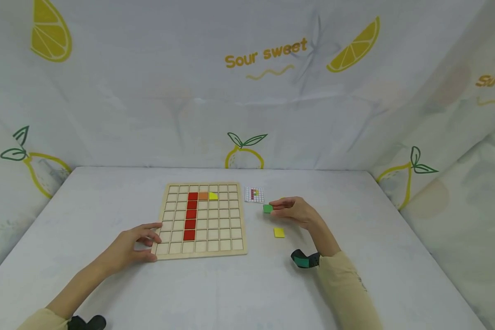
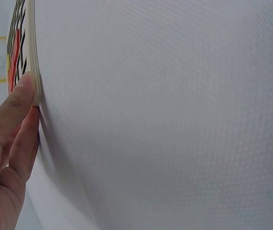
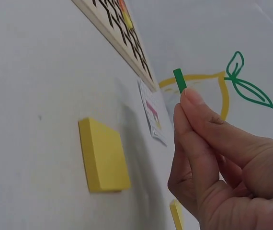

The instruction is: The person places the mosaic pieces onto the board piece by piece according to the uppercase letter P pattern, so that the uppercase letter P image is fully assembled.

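A wooden grid board lies on the white table, holding a column of red square tiles, one orange tile and a yellow piece in its second row. My left hand touches the board's left edge near the front corner, its fingertips and thumb against the rim. Between thumb and fingers, my right hand pinches a green tile to the right of the board. In the right wrist view the green tile is seen edge-on, raised above the table.
A small pattern card lies just right of the board. One yellow tile rests in front of the right hand, and another yellow piece is partly hidden behind that hand. A lemon-print cloth hangs behind the table.
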A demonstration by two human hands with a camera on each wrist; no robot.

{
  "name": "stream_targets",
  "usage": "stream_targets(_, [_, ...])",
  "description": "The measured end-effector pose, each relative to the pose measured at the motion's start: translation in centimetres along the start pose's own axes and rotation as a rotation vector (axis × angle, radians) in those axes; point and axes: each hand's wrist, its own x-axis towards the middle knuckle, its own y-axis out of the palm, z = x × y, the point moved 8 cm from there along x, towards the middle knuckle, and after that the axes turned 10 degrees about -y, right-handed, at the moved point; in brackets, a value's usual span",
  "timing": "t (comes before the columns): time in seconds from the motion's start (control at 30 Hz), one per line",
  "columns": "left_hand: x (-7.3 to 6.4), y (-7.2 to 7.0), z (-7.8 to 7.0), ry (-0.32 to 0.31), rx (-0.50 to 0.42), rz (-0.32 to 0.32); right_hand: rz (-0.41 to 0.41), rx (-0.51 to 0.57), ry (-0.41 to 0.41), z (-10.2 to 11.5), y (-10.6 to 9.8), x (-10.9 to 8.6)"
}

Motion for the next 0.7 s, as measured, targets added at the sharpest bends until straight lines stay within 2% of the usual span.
stream_targets(0.2, [0.0,0.0,-0.1,0.002,0.008,-0.003,-0.020,-0.048,0.016,0.1,1.8,1.1])
stream_targets(0.5, [-0.1,0.0,-0.2,0.012,0.007,-0.006,0.006,0.046,0.020,0.2,4.9,2.4])
stream_targets(0.7, [0.0,0.1,-0.1,0.008,0.027,-0.010,-0.003,0.068,0.009,0.7,6.9,2.7])
